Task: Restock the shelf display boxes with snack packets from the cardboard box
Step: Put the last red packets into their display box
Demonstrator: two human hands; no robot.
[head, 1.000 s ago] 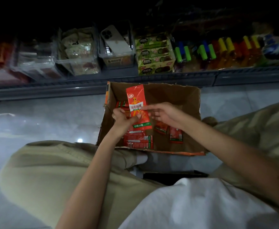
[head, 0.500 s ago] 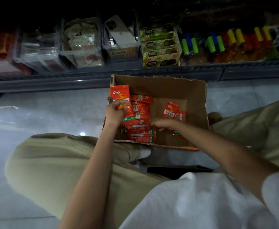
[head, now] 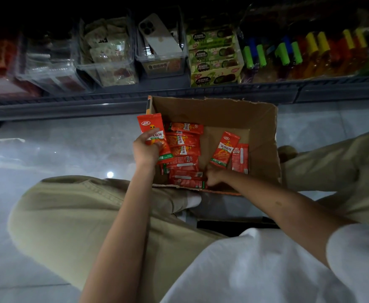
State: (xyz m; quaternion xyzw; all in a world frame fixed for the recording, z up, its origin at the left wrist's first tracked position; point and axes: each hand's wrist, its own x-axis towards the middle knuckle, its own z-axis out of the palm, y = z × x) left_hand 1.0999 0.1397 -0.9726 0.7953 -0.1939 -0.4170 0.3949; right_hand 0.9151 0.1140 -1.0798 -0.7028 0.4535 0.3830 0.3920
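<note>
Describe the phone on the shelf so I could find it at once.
Start at the shelf running behind the open cardboard box. Just beyond the box's left corner stands a clear bin, between a bin of pale packets and green display boxes. The phone leans in it: pale, smooth, three camera lenses, the only thing there that is no snack.

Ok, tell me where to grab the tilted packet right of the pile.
Probably pinch the tilted packet by its green near end, from above with the right hand: that end points toward the hand, and bare cardboard box floor lies left of it.
</note>
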